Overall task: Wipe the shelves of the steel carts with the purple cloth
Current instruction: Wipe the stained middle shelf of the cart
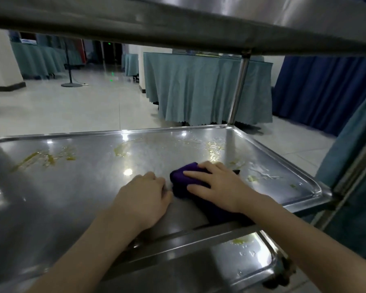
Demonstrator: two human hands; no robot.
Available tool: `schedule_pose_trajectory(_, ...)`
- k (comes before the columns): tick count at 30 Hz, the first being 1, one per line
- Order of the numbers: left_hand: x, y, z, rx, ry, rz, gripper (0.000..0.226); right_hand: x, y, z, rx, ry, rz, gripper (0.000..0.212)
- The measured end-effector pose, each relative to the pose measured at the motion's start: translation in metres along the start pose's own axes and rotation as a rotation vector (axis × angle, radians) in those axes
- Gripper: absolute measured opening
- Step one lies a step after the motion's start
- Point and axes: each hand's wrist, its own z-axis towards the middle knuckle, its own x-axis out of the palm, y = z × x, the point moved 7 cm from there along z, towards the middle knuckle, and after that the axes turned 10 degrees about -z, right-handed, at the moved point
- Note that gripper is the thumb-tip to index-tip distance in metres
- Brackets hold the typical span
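Purple cloth [183, 179] bunched on middle shelf [72, 191] of steel cart, right of centre and toward the near edge; a darker tail of it trailing back under the wrist to the front rim.

Right hand [219, 185] laid flat on top of cloth, fingers straight and spread, pressing down; not curled round it.

Left hand [145, 198] just beside cloth on its left, resting on bare steel, fingers curled under into a loose fist; nothing visible in its grip. Thumb side touching or nearly touching cloth edge; cannot tell which.

Shelf surface: yellow smears [44, 158] at far left, more yellow patches near far centre and far right, pale wet streaks to the right of cloth. Bright spots of reflected light across the steel.

Lower shelf [230, 271] visible below front rim, with a yellow blob and droplets at its right end. Top shelf [178, 24] overhead, crossing upper frame. Upright post [239, 89] at far right corner, joining middle and top shelves.

Beyond cart: pale tiled floor [72, 111], table draped in teal fabric [199, 87], blue curtain [325, 87] at right, round-based stand [71, 83] at far left.
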Motion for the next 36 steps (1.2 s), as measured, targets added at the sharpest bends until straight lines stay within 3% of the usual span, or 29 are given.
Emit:
schedule_pose_trajectory(6, -0.001, -0.01, 0.002, -0.017, -0.022, 0.041, 0.041, 0.012, -0.081, 0.084, 0.378, 0.027, -0.084, 0.053)
schedule_pose_trajectory(11, -0.001, -0.01, 0.005, 0.04, -0.014, 0.031, 0.059, 0.008, -0.044, 0.028, 0.161, -0.029, -0.12, 0.061)
schedule_pose_trajectory(13, 0.0, -0.013, 0.013, 0.047, -0.011, 0.042, 0.059, 0.001, -0.032, -0.019, 0.048, -0.096, -0.019, 0.069)
schedule_pose_trajectory(17, 0.012, -0.038, 0.03, 0.148, 0.075, -0.125, 0.05, -0.003, -0.05, -0.032, 0.019, -0.001, 0.157, 0.064)
schedule_pose_trajectory(19, 0.018, -0.05, 0.033, 0.196, 0.094, -0.101, 0.049, -0.004, -0.075, -0.002, 0.115, 0.004, 0.135, 0.055)
schedule_pose_trajectory(23, 0.022, -0.047, 0.037, 0.152, 0.055, -0.094, 0.055, 0.002, -0.149, 0.05, 0.492, 0.04, -0.007, 0.054)
schedule_pose_trajectory(25, 0.022, -0.046, 0.035, 0.151, 0.049, -0.089, 0.052, 0.004, -0.156, 0.058, 0.544, 0.068, -0.042, 0.057)
schedule_pose_trajectory(29, 0.023, -0.047, 0.031, 0.183, 0.069, -0.038, 0.051, 0.0, -0.121, 0.018, 0.345, 0.054, 0.002, 0.055)
schedule_pose_trajectory(32, 0.023, -0.047, 0.029, 0.18, 0.086, -0.031, 0.051, -0.002, -0.093, -0.048, 0.181, 0.02, 0.022, 0.067)
schedule_pose_trajectory(36, 0.024, -0.051, 0.036, 0.103, 0.109, -0.008, 0.056, -0.005, -0.11, -0.054, 0.168, 0.067, 0.105, 0.059)
